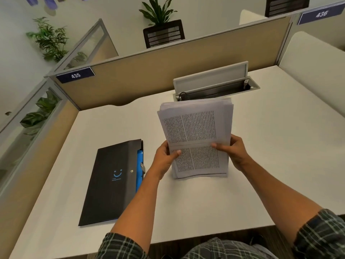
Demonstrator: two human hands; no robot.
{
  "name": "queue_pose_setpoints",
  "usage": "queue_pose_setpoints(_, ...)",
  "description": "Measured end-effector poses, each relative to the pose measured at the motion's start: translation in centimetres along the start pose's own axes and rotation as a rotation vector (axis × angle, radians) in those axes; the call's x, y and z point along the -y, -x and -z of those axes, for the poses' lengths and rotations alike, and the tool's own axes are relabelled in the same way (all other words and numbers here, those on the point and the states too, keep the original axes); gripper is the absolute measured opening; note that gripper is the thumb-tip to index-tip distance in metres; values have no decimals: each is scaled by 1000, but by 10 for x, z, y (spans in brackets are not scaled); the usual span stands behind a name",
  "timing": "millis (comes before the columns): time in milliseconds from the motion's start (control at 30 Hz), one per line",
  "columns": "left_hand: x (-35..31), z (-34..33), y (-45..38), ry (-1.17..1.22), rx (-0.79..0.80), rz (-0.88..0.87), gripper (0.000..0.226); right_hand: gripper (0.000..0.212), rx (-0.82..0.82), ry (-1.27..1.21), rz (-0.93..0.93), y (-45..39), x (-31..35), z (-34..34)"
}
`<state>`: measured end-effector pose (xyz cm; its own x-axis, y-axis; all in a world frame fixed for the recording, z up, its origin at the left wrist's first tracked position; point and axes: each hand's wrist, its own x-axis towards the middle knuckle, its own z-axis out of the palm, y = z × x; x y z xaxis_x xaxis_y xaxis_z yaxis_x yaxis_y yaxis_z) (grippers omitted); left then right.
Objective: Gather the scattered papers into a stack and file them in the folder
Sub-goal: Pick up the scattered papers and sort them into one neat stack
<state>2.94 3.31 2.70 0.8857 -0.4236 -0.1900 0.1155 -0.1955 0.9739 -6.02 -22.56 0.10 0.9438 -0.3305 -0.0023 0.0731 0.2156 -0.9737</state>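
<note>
Both hands grip the paper stack (196,139) upright at frame center, left hand (166,157) and right hand (233,152) pinching its side edges, bottom edge on the desk (280,146). Gathering looks done; filing remains. Folder (113,182) lies closed, lower left.

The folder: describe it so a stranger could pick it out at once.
On the white desk, look left of the stack of papers that both hands hold upright. The folder lies flat there, closed. It is the only black thing on the desk, with a blue smile printed on its cover.
</note>
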Motion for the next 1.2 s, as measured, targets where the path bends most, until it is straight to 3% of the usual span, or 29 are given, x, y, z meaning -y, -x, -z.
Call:
queue_pose_setpoints(200, -11, -6, -6, -170, -19, -72, 40, 48, -22, -68, -3, -5, -1, -4)
queue_pose_setpoints(367, -24, 3, -6, 55, 14, -52, 49, 45, -30, -139, 18, -9, 3, -5)
queue_pose_setpoints(500, -23, -3, -7, 229, -11, 43, 40, 52, 107, -158, -54, -15, 12, -7)
queue_pose_setpoints(633, -9, -13, -1, 234, -26, 118, 46, 59, 184, 54, -159, -13, 17, -7)
queue_pose_setpoints(767, -14, -14, 3, 235, -24, 79, 52, 54, 152, 37, -50, -8, 17, -9)
queue_pose_setpoints(833, -29, -12, 3, 173, -43, -3, 54, 50, 110, -25, 30, -8, 26, -12)
queue_pose_setpoints(933, -55, -8, 3, 24, -27, -216, 39, 37, 141, -51, 130, -12, 40, -16)
queue_pose_setpoints(1000, -64, -3, 5, -18, 20, -309, 41, 43, 174, -38, 170, -15, 47, -14)
queue_pose_setpoints(1200, -26, 6, 0, -131, 66, -166, 34, 62, 199, 92, -4, -12, 25, -5)
